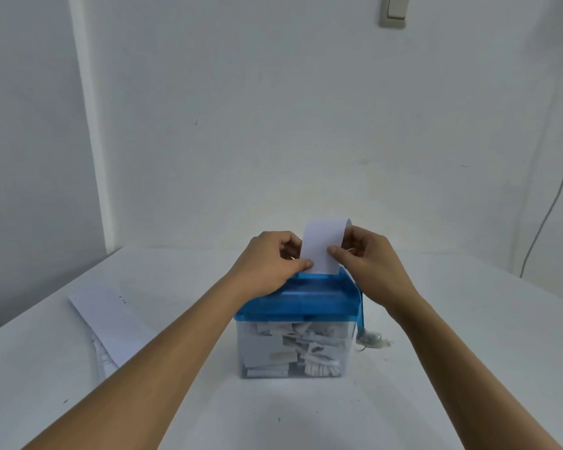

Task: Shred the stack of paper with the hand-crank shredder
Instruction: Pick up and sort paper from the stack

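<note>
My left hand [270, 261] and right hand [367, 258] pinch the sheet [324, 246] upright over the shredder [299, 295], lower edge at its slot, crank [360, 313] nearer my right.

White back wall [273, 108] fills upper half of frame, plain, few small dark marks. Left wall [23, 141] greyer, in shade. 2 walls meet at vertical corner edge [90, 141], upper left down to table. Cream light switch [394, 9] top right, cut by frame edge. Thin cable [547, 216] hangs along right edge. White table [468, 319] spans lower half, scattered dark specks. Light soft, even.
</note>
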A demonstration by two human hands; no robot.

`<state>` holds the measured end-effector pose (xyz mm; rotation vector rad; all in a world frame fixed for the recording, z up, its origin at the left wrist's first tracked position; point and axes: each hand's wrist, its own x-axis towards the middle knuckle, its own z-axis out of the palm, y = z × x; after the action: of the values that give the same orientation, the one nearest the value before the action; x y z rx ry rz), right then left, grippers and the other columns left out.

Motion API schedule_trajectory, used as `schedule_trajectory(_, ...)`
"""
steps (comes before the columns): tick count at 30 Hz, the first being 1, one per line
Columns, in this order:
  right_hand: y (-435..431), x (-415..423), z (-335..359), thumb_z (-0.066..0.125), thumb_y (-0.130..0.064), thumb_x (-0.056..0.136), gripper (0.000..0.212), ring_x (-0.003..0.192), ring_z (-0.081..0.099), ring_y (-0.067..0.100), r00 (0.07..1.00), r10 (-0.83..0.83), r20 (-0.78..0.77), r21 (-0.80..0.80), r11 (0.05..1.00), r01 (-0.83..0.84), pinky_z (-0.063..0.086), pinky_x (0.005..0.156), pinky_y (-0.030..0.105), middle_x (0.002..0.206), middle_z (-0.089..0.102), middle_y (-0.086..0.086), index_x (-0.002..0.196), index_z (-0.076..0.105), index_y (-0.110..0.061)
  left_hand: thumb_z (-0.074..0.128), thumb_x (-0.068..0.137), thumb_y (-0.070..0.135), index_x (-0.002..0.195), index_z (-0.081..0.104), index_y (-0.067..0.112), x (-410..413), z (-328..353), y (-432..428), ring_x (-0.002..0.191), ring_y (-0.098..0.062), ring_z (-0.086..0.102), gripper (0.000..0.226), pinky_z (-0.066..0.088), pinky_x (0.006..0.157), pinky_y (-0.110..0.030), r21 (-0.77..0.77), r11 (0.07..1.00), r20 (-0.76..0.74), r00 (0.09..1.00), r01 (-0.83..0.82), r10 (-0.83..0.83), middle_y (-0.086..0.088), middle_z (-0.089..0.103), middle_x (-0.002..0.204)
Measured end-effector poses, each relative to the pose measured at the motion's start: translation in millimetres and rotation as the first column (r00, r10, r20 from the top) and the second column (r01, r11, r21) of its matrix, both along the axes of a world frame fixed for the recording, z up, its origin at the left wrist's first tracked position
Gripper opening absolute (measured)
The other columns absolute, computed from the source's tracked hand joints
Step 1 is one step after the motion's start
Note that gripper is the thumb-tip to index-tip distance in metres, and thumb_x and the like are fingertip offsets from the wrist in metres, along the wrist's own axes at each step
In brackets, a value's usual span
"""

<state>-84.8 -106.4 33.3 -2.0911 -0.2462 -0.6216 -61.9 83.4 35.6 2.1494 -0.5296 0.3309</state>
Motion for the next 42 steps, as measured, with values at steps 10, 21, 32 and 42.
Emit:
schedule_trajectory(10, -6.6, -1.4, -3.7, 0.067, -0.020, 0.094, 0.033, 0.093, 0.065, 0.008, 0.997, 0.036, -0.070, -0.189, 0.981, -0.049, 0.056, 0.079, 0.021, 0.102, 0.069, -0.012, 0.125, 0.060, -0.028, 0.073, 0.089, 0.046, 0.115, 0.072, 0.027, -1.1, -0.6, -2.6, 0.094, -0.008, 0.065, 0.032, 0.056, 0.090, -0.038, 0.158, 0.987, -0.019, 0.999, -0.038, 0.042, 0.013, 0.069, 0.102)
schedule_trajectory(21, -23.0, -25.0, -32.4, 0.056, -0.013, 0.100, 0.026, 0.096, 0.062, 0.002, 0.995, -0.091, 0.028, 0.021, 0.996, 0.091, 0.053, 0.075, 0.015, 0.105, 0.064, -0.015, 0.120, 0.057, -0.030, 0.072, 0.090, 0.049, 0.087, 0.069, 0.037, -1.3, -2.9, -3.1, 0.097, -0.009, 0.067, 0.012, 0.056, 0.092, -0.042, 0.176, 0.984, -0.029, 0.999, -0.021, 0.026, 0.014, 0.072, 0.101)
schedule_trajectory(32, -40.2, -76.9, -95.9, 0.062, -0.010, 0.096, 0.033, 0.093, 0.061, 0.010, 0.997, 0.071, -0.008, -0.210, 0.975, -0.071, 0.049, 0.075, 0.016, 0.103, 0.060, -0.021, 0.103, 0.044, -0.037, 0.064, 0.095, 0.047, 0.101, 0.062, 0.027, -7.9, -2.9, -7.6, 0.105, -0.015, 0.063, 0.021, 0.051, 0.085, -0.036, 0.295, 0.950, 0.011, 0.995, -0.101, 0.103, 0.009, 0.067, 0.112)
schedule_trajectory(42, -53.2, -83.0, -87.4, 0.056, -0.039, 0.089, 0.014, 0.093, 0.064, 0.015, 0.987, 0.154, 0.046, -0.153, 0.978, -0.145, 0.055, 0.077, 0.025, 0.103, 0.065, -0.019, 0.102, 0.057, -0.033, 0.063, 0.094, 0.052, 0.118, 0.064, 0.028, -11.6, 0.5, -10.4, 0.103, -0.016, 0.062, 0.034, 0.054, 0.092, -0.042, 0.340, 0.936, 0.048, 0.996, -0.086, 0.074, 0.008, 0.066, 0.119)
